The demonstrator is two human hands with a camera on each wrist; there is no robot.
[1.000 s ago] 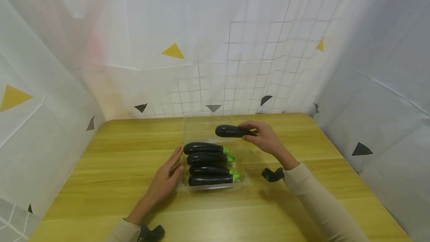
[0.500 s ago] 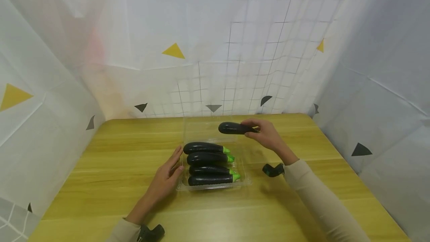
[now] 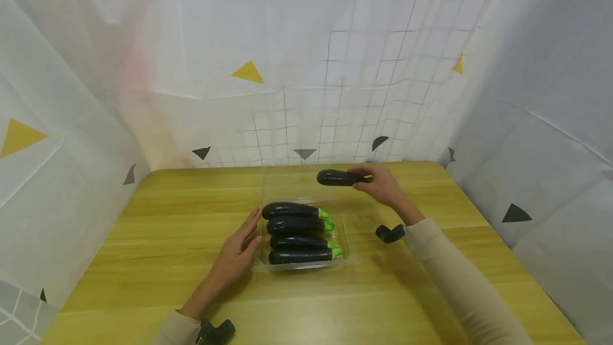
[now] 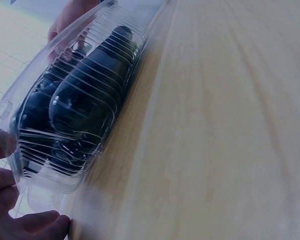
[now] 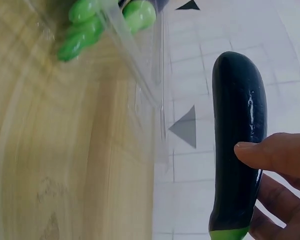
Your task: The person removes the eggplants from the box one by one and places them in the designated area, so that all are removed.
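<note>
The right hand [image 3: 381, 186] pinched one raised eggplant [image 3: 335, 178] at the far right of the clear container [image 3: 343, 236]. Four eggplants [image 3: 294, 226] lay inside. The left hand [image 3: 236, 252], thumb and fingers spread, stood at its left side.

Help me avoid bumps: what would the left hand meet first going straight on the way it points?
Most likely the box: its left side lies right by the fingertips of the left hand, though whether they already touch is unclear.

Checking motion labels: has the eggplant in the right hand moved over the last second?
Yes: in the head view, the held eggplant has shifted rightward and up-image against the clear container.
</note>
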